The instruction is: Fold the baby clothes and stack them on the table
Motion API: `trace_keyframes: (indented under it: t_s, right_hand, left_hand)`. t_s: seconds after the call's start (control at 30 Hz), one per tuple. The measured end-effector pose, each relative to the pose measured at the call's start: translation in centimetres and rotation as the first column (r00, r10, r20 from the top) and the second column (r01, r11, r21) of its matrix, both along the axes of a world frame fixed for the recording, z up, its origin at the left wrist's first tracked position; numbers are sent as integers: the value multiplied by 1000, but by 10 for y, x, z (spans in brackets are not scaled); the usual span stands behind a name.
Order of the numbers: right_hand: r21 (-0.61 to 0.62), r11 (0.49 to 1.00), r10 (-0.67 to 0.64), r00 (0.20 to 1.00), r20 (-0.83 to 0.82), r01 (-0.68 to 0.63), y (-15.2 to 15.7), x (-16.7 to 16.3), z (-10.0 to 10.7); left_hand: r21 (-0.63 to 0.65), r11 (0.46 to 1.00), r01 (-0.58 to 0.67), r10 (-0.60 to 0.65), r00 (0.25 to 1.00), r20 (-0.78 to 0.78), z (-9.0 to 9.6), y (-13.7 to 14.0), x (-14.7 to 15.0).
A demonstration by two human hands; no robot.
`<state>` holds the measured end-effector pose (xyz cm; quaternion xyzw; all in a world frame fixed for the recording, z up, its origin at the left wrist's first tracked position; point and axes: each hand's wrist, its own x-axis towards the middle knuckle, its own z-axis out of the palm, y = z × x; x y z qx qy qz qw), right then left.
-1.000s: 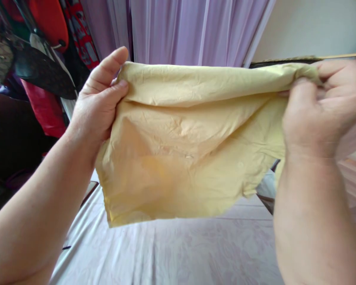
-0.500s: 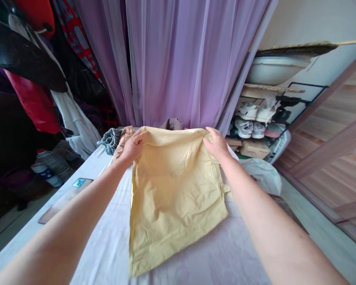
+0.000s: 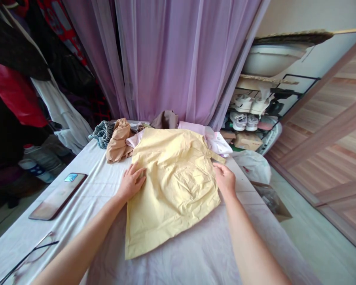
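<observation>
A creased yellow garment [image 3: 172, 190], shaped like a small sleeveless dress, lies spread over the white cloth-covered table [image 3: 106, 198]. Small buttons show at its middle, and a strap sticks out at its right side. My left hand [image 3: 132, 183] rests on the garment's left edge with its fingers apart. At the opposite edge, my right hand [image 3: 225, 179] pinches the fabric between thumb and fingers; part of that grip is hidden.
Behind the garment lie a brown cloth [image 3: 120, 140], a grey-blue bundle [image 3: 103, 133] and pink cloth [image 3: 192, 127]. A phone [image 3: 57, 196] and eyeglasses [image 3: 32, 253] lie at left. Purple curtains [image 3: 166, 59] hang behind; a shoe rack [image 3: 296, 95] stands at right.
The garment's raised top edge has been laid down toward the back of the table. Both hands let go of its top corners and came nearer, down to its sides.
</observation>
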<state>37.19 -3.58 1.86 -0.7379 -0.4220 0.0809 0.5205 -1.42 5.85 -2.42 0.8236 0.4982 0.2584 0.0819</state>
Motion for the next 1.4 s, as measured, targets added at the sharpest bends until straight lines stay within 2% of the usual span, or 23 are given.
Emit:
trace_keyframes:
  t_s: [0.2, 0.3, 0.43, 0.57, 0.63, 0.77, 0.83, 0.97, 1.07, 1.27, 1.4]
  right_hand:
    - [36, 996, -74, 986, -147, 80, -36, 18, -43]
    - [58, 996, -63, 983, -172, 74, -43, 21, -55]
    - [49, 997, -48, 991, -126, 55, -45, 19, -55]
    - [28, 996, -90, 996, 7, 90, -47, 13, -46]
    - [22, 996, -87, 994, 71, 85, -49, 11, -42]
    - [33, 999, 26, 990, 137, -31, -55, 7, -36]
    - [-7, 995, 97, 981, 166, -97, -58, 5, -35]
    - [-145, 987, 91, 980, 175, -66, -62, 2, -36]
    - [-137, 989, 68, 991, 112, -52, -61, 2, -40]
    - [-19, 969, 244, 964, -102, -247, -59, 5, -47]
    - [-75, 924, 349, 908, -231, -374, -64, 6, -42]
  left_hand:
    - [13, 1000, 2, -2, 1000, -15, 0, -2, -2]
    - [12, 1000, -24, 24, 999, -48, 3, -5, 2]
    - [6, 991, -130, 130, 987, -94, 8, -12, 8]
    - [-9, 934, -356, 352, 927, -126, 10, -17, 9]
    - [-34, 920, -391, 384, 914, -133, 9, -18, 7]
    - [-43, 943, -331, 323, 936, -140, 6, -20, 1]
    - [-37, 959, -283, 275, 951, -142, 5, -21, -3]
    - [-29, 970, -243, 238, 963, -129, 2, -23, -9]
    - [-23, 979, -203, 199, 974, -111, 2, -26, -12]
    - [-25, 983, -184, 182, 982, -55, 3, -47, -21]
    - [-27, 981, -192, 190, 979, -70, 7, -58, -23]
